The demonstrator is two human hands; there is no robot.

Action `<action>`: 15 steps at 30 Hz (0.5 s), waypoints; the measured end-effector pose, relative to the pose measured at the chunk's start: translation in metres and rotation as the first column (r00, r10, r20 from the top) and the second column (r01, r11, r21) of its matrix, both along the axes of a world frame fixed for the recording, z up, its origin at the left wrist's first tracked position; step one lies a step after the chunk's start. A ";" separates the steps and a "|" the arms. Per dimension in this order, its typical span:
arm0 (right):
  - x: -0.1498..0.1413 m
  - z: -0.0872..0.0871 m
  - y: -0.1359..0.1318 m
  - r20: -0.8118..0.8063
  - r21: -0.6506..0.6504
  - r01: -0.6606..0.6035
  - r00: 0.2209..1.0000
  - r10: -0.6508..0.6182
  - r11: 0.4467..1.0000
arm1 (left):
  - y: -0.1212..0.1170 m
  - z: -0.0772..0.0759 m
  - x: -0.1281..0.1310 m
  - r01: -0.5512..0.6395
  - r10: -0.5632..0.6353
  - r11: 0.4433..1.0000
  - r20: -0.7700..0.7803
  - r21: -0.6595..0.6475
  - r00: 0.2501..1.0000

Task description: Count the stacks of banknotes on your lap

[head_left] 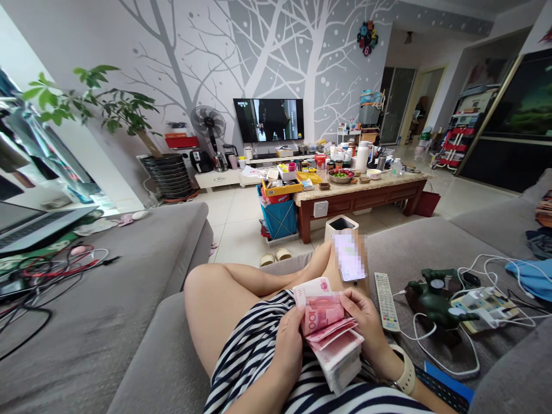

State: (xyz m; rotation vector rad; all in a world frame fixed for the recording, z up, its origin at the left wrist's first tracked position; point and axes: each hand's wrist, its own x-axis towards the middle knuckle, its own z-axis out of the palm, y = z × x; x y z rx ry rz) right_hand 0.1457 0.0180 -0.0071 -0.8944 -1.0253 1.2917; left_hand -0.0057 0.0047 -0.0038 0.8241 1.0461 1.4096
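Note:
I sit on a grey sofa (129,345) in a striped dress with my legs crossed. Both hands hold a thick stack of pink banknotes (334,342) in my lap. My left hand (287,345) grips the stack's left side, its thumb on the top note, which is bent upward. My right hand (366,322) curls round the right side, fingers on the notes' upper edge. A phone (350,257) rests on my leg just beyond the notes.
A white remote (386,301), a green toy figure (433,299) and white cables (483,287) lie on the sofa to my right. A laptop (38,225) and wires sit at left. Ahead stand a cluttered wooden coffee table (357,192), a white bin (340,225), a TV (268,119) and a fan (209,123).

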 end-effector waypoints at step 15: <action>0.000 0.000 0.000 0.005 0.011 0.007 1.000 -0.007 1.000 | 0.000 0.002 0.000 0.026 -0.025 1.000 0.008 -0.006 1.000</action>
